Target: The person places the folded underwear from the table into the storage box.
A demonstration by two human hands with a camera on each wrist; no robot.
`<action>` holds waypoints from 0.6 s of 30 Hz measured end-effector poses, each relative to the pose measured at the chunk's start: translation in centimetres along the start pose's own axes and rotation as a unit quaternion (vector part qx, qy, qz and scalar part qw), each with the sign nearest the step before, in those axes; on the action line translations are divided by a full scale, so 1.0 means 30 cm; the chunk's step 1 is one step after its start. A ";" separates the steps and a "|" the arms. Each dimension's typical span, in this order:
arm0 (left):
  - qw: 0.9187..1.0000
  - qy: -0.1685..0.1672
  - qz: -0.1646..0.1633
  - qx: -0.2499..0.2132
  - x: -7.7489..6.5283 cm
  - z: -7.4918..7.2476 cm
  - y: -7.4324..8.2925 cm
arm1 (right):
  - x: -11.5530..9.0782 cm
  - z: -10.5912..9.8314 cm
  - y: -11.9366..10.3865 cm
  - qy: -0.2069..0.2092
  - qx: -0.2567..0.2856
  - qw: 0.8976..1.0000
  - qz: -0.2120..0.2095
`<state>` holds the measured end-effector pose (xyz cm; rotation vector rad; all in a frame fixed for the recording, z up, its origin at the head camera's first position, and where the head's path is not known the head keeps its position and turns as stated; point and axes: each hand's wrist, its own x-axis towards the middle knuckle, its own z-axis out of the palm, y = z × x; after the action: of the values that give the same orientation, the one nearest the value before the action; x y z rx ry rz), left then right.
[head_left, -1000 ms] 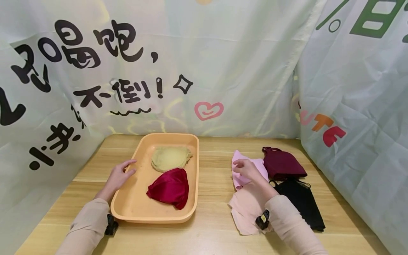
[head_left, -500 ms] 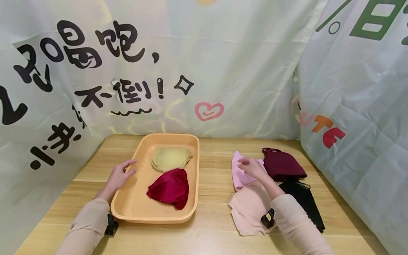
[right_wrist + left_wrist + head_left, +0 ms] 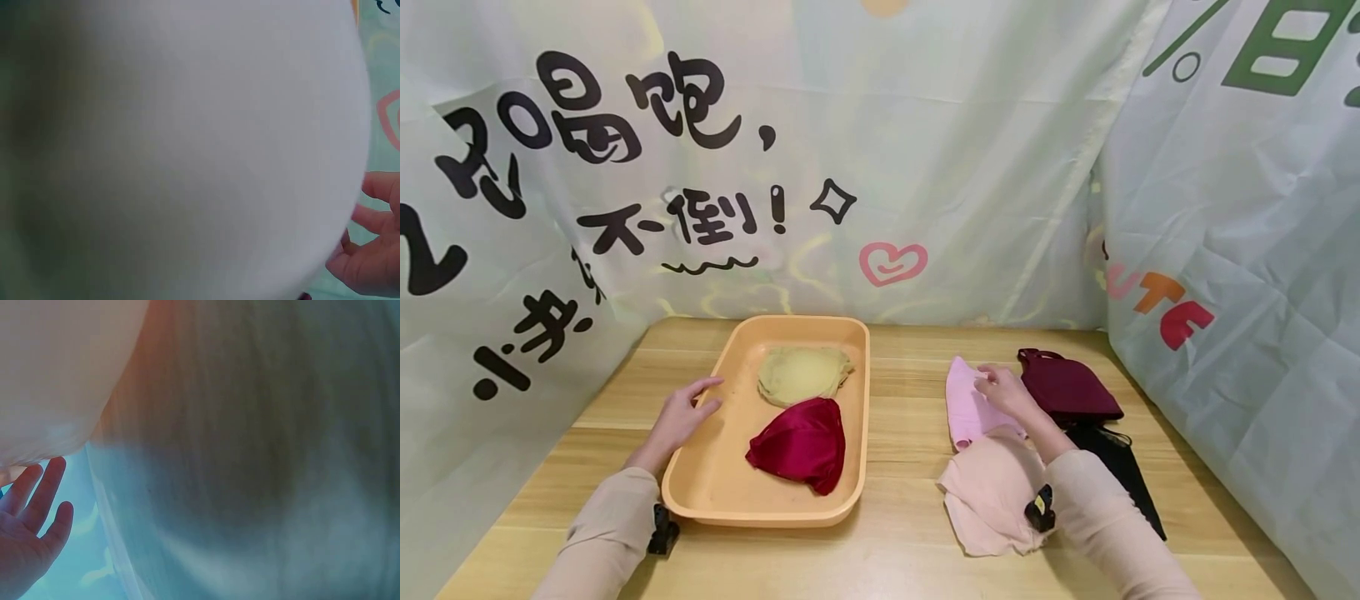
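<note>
Beige sleeves [image 3: 597,525]: mine, reaching from the near edge over a wood-grain tabletop [image 3: 902,467].
Peach cloth [image 3: 988,500]: crumpled, lying beside my right sleeve.
Black garment [image 3: 1122,463]: partly hidden by my right forearm, a thin strap showing at its far end.
Orange tray [image 3: 707,487]: shallow and rectangular, on my left, with a crimson satin piece [image 3: 801,446] in the nearer part and a folded khaki cloth [image 3: 803,373] behind it.
Left hand [image 3: 681,412]: at the tray's left rim, fingers apart and gripping nothing; whether they touch it, I cannot tell.
Right hand [image 3: 1011,392]: over the lilac-pink cloth [image 3: 964,396], fingers loosely bent, gaps showing between them and no fabric seen there; contact below is unclear.
Lilac-pink cloth: more exposed than a second ago, my right hand having drifted rightward; no fabric has travelled with it, so two pieces lie in the tray and four outside, as before.
Burgundy garment [image 3: 1067,387]: folded, just beyond my right hand.
Printed curtain [image 3: 970,167]: the backdrop, with a pink heart.
</note>
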<state>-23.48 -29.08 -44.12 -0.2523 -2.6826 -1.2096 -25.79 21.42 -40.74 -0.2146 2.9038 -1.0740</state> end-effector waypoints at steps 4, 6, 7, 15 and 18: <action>1.000 -0.006 -0.006 0.004 0.000 -0.002 0.001 | 0.005 -0.014 0.005 -0.028 -0.011 0.999 0.021; 1.000 -0.008 -0.007 0.007 0.000 -0.002 0.002 | 0.007 -0.020 0.005 -0.042 -0.021 0.999 0.027; 1.000 -0.008 -0.008 0.009 -0.001 -0.002 0.003 | 0.007 -0.023 0.006 -0.046 -0.028 0.998 0.028; 1.000 -0.008 -0.005 0.011 -0.003 -0.006 0.007 | 0.017 -0.034 0.021 -0.074 -0.068 0.993 0.055; 1.000 -0.008 -0.003 0.012 -0.006 -0.010 0.010 | 0.048 -0.030 0.049 -0.088 -0.078 0.989 0.094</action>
<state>-23.21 -29.12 -43.76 -0.2517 -2.7110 -1.1804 -27.45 22.89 -40.99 -0.0362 2.7824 -0.7587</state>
